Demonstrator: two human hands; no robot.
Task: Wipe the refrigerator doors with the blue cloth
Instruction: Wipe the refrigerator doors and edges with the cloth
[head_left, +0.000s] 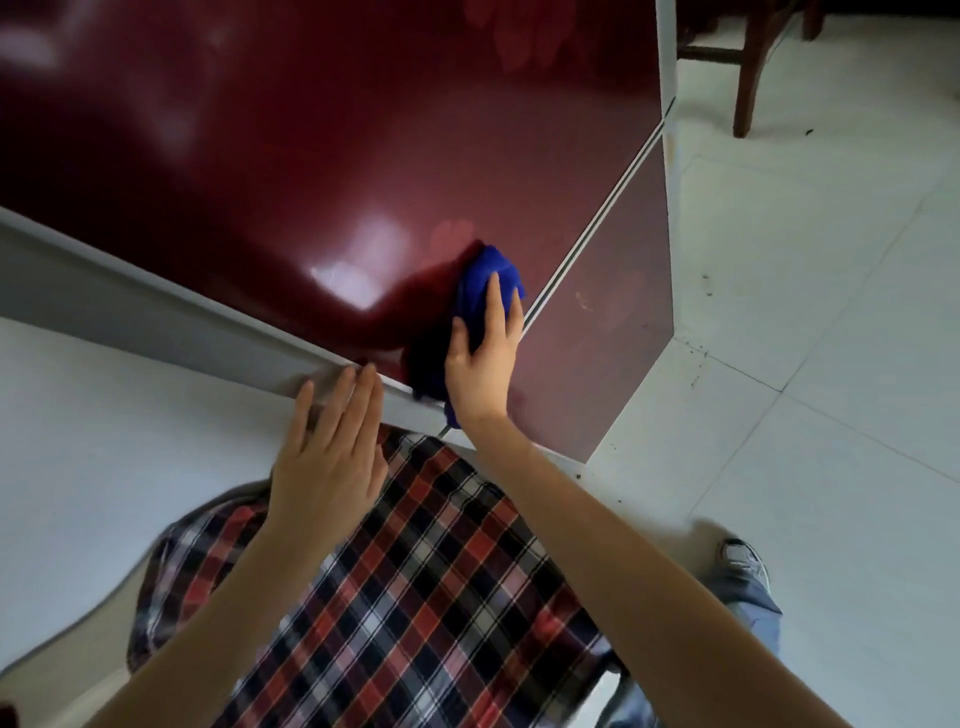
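Nearest the head camera is the person's red, black and white plaid shirt (415, 597), with both bare forearms reaching away from it toward the refrigerator.

The left hand (327, 457) is flat, palm facing away. Its fingers (358, 395) are straight and lie close together. Their tips reach the pale grey side edge of the refrigerator (156, 312). They are motion-blurred there, so I cannot tell how firmly they touch it.

The right hand (480, 358) presses the bunched deep-blue cloth (485, 275) against the glossy dark red upper refrigerator door (311, 156). Its fingers (496, 306) lie nearly straight and slightly fanned over the cloth, and the thumb sits along the cloth's left side. The cloth bulges out past the fingertips. A darker fold runs under the palm, and a short tail shows below the wrist.

The cloth sits on the lower part of that door, just beside the thin pale seam (597, 228) that separates it from the dark red lower refrigerator door (597, 338). The little finger almost reaches the seam.

White floor tiles (831, 312) lie to the right. On them stand a brown wooden chair leg (748, 78) and, closer in, a grey sneaker (743, 564) below a blue denim trouser leg (753, 618).
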